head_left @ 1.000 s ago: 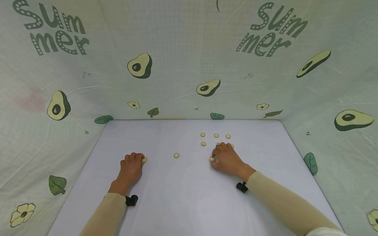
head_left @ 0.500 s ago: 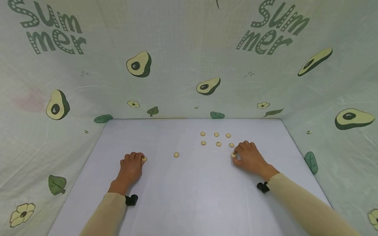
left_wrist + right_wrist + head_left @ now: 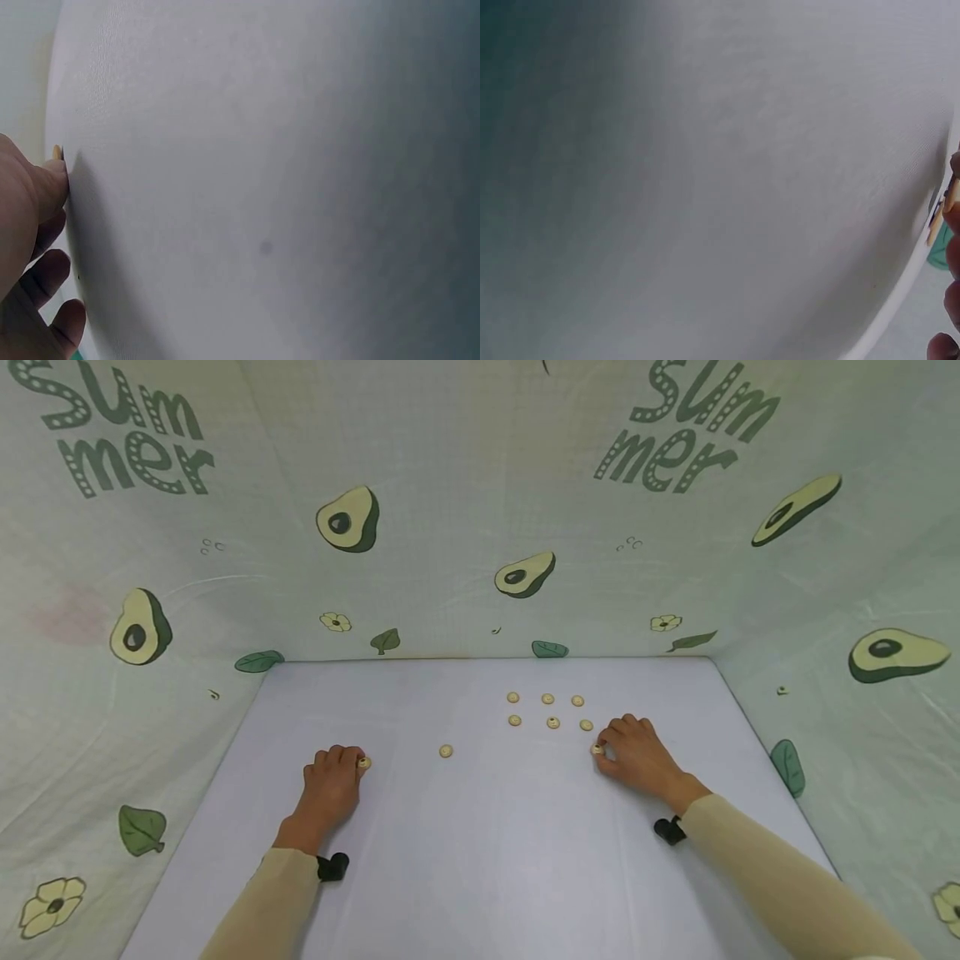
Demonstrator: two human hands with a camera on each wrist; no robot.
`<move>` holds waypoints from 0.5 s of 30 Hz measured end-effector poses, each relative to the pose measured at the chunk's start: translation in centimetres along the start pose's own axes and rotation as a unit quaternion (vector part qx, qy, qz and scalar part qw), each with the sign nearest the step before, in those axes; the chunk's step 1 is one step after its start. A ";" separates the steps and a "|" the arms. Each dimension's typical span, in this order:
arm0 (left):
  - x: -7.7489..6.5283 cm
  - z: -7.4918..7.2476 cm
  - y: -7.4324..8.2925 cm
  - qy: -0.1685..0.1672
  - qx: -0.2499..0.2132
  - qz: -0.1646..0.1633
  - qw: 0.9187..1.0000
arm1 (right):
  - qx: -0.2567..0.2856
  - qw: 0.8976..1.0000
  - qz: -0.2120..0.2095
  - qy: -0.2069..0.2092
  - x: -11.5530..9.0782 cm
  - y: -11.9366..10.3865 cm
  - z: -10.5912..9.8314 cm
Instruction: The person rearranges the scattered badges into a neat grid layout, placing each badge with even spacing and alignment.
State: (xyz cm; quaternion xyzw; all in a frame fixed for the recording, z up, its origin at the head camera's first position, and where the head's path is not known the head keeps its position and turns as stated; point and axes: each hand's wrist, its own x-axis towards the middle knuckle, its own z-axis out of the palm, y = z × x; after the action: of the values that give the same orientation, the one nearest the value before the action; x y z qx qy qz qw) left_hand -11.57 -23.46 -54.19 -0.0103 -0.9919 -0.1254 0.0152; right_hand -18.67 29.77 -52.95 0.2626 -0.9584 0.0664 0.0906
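Note:
In the head view my left hand rests on the left part of the table, thumb and forefinger pinching a small round wooden disc. A thin tan edge of that disc shows past the thumb in the left wrist view. On the right, my right hand pinches another wooden disc close to the tabletop, just below the right end of two short rows. The right wrist view catches only fingertips and tan disc edges. A single wooden disc lies between the hands.
Several like discs lie in two rows, the far row around one disc and the near row around another. The white table is walled by cloth printed with avocados. Dark wrist cameras sit on both wrists.
My right hand has moved right with its disc, uncovering near-row discs it had overlapped, then settled beside the row's end. My left hand stays put with its disc.

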 end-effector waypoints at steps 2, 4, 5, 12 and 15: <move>0.0 0.0 0.1 -0.001 -0.003 -0.002 1.000 | -0.001 1.000 0.000 -0.001 0.1 0.0 0.0; 0.0 -0.1 0.1 0.001 -0.004 0.001 1.000 | -0.001 1.000 -0.001 -0.001 0.2 0.0 0.1; 0.0 -0.1 0.1 0.001 -0.006 0.001 1.000 | -0.001 1.000 -0.001 0.000 0.2 0.0 0.1; -0.1 -0.1 0.0 0.009 -0.007 0.006 1.000 | -0.004 1.000 0.001 -0.006 0.3 0.0 0.2; -0.1 -0.1 -0.1 0.007 -0.005 0.007 1.000 | -0.002 1.000 0.007 -0.009 0.2 0.0 0.1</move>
State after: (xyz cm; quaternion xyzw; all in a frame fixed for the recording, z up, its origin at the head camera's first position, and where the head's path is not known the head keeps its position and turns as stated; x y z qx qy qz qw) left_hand -11.46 -23.54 -54.14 -0.0168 -0.9911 -0.1301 0.0231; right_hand -18.82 29.65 -53.00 0.2559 -0.9612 0.0629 0.0814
